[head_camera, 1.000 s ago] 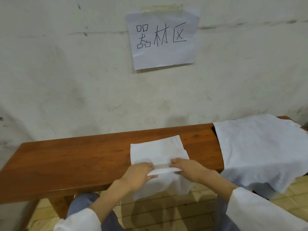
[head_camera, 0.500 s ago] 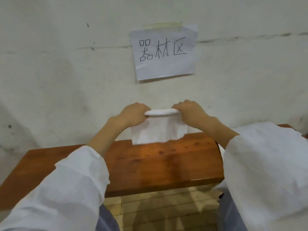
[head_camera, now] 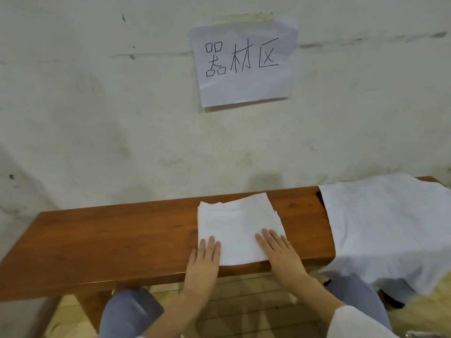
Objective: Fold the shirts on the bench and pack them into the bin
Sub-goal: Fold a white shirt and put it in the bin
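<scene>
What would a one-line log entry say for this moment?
step: pressing fold flat | left hand: flat on folded shirt | right hand: same | unfolded shirt: draped over bench end

I see the folded shirt [head_camera: 238, 230] lying flat on the wooden bench [head_camera: 109, 240]. A second white shirt [head_camera: 385, 228] drapes unfolded over its right end.

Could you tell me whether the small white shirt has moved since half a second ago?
Yes. The small white shirt has come down: then held up in front of the wall, it now lies flat on the bench.
</scene>
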`<state>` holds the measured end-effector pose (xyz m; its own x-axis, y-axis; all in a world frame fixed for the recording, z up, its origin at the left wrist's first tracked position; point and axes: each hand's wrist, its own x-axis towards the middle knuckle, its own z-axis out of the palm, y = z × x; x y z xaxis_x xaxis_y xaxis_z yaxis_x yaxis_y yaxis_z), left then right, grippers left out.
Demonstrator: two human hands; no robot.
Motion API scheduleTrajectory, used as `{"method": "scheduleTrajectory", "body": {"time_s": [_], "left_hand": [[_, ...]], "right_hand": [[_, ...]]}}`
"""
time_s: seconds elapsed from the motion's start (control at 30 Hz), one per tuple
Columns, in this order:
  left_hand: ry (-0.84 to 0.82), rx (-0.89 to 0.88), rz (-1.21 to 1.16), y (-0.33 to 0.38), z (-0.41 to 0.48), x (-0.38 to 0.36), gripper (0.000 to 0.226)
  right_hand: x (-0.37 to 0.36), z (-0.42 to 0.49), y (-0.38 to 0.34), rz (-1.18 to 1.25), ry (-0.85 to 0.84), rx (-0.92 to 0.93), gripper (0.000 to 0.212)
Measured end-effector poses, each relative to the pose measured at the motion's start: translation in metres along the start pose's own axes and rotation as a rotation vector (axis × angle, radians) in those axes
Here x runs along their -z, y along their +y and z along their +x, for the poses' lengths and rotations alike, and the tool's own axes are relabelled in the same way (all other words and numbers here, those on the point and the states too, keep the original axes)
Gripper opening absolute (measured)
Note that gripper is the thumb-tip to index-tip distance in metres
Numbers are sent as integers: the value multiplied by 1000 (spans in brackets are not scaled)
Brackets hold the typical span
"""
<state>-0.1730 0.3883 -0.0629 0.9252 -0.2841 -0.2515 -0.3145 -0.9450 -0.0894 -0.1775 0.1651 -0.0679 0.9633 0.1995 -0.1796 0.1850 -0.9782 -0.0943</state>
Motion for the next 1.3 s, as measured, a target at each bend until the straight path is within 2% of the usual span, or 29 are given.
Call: {"method": "scheduleTrajectory", "body": {"time_s": [0.13,0.2,0.3,0.43,0.53,0.63,0.73,0.8,0.87,0.9,0.97,1.03,1.07,1.13,1.23,1.3], "left_hand": [[0,-21,-13,-3,-4,-3,71],[116,5,-140,-7,1,6,58],[334,163,-431,-20,24,24,28],[387,430,-691,-41,77,31,23],[364,512,-796,-49,103,30,21],[416,511,-738,-50,115,28,13],[501,528,-570,-51,115,22,13],[509,536,-504,-56,115,18,14],[464,533,-451,-62,117,14,15],[455,527,-413,-64,117,12,14],[538,459,-348,-60,115,11,10],[619,303,-335,-43,111,9,22],[614,201,-334,-32,108,6,35],[503,53,-270,-12,101,-3,56],[311,74,-234,-5,101,-14,67],[245,107,-235,-5,100,-13,71]], "right_hand": [[11,-5,5,93,-42,44,68],[29,5,10,199,-34,32,52],[52,29,19,455,46,-81,30],[50,71,29,377,182,-157,34],[42,96,21,308,180,-154,46],[32,111,8,214,159,-112,53],[28,116,-1,129,157,-121,57],[23,118,-3,108,167,-131,79],[17,121,2,97,108,-124,106],[15,122,4,90,88,-116,113],[16,123,3,81,106,-132,115],[19,121,-3,85,171,-131,108],[18,120,-6,87,176,-104,106],[9,114,-7,104,128,-50,108],[1,108,0,107,69,-99,114],[3,108,2,92,34,-120,115]]}}
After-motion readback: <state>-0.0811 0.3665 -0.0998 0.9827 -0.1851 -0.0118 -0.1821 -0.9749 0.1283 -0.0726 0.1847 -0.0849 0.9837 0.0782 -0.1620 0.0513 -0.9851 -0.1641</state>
